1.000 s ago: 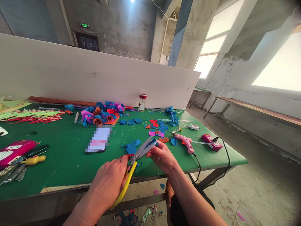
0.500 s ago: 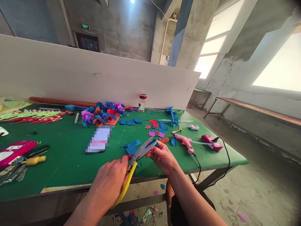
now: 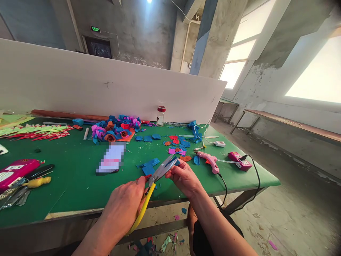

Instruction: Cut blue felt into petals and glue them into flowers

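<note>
My left hand is closed round the yellow handles of a pair of scissors. The steel blades point up and to the right and stand slightly apart. My right hand pinches a small blue paper piece between the blades, just above the near edge of the green table. More blue paper scraps lie on the table right behind the scissors.
A pile of paper roses and a glass jar stand near the white back board. A pink glue gun and a pink power strip lie at right, a blurred phone in the middle, tools at left.
The blades have closed a little on the blue piece. Both hands stay almost where they were.
</note>
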Demonstrator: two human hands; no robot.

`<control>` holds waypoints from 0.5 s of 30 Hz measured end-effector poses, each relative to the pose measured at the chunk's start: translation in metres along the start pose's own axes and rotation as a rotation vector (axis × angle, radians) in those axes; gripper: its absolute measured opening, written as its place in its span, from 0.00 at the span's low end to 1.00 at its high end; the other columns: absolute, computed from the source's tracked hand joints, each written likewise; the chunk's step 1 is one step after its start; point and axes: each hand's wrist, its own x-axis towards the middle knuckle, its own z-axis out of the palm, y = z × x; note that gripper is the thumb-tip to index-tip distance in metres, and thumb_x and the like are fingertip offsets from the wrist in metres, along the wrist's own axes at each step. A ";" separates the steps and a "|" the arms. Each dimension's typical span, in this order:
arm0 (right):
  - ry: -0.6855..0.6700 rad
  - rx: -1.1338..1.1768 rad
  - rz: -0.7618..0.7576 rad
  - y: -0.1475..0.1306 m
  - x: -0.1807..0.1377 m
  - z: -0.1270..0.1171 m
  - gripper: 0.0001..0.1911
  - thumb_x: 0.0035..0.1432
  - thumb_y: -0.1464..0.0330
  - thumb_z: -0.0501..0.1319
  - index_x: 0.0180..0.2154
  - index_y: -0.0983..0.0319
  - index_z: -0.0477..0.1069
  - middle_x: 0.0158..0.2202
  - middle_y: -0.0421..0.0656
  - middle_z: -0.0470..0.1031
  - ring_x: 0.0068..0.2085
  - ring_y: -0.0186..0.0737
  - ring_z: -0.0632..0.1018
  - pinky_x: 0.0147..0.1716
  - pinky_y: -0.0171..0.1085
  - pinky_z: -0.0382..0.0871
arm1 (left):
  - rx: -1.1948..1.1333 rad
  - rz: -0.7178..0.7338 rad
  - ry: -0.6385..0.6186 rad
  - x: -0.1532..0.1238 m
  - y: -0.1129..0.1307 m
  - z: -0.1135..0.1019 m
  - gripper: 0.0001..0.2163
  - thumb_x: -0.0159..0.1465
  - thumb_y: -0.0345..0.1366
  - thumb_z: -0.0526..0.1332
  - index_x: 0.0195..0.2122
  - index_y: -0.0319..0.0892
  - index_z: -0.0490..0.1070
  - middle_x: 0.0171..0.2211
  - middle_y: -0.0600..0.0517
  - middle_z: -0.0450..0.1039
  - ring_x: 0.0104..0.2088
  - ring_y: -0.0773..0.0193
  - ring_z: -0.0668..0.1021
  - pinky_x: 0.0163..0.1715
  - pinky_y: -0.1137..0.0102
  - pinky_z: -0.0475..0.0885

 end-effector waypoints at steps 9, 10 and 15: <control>-0.003 0.006 -0.001 0.000 0.002 -0.003 0.10 0.45 0.68 0.73 0.27 0.64 0.75 0.24 0.39 0.77 0.25 0.28 0.77 0.30 0.27 0.73 | 0.000 -0.007 -0.026 0.001 -0.001 0.001 0.14 0.64 0.30 0.46 0.48 0.40 0.65 0.33 0.45 0.77 0.34 0.49 0.80 0.28 0.63 0.66; -0.001 0.006 0.001 0.000 0.002 -0.003 0.10 0.45 0.68 0.73 0.27 0.64 0.75 0.24 0.39 0.77 0.25 0.28 0.76 0.30 0.27 0.73 | 0.002 -0.008 -0.024 0.001 -0.001 0.002 0.14 0.64 0.30 0.46 0.48 0.40 0.65 0.33 0.45 0.77 0.34 0.49 0.80 0.28 0.64 0.66; 0.014 0.008 0.015 -0.001 0.001 -0.001 0.10 0.44 0.67 0.74 0.28 0.64 0.76 0.24 0.39 0.77 0.25 0.28 0.76 0.29 0.27 0.72 | 0.021 -0.006 -0.010 0.002 -0.005 0.007 0.14 0.63 0.30 0.47 0.47 0.42 0.65 0.31 0.47 0.77 0.32 0.49 0.80 0.26 0.65 0.62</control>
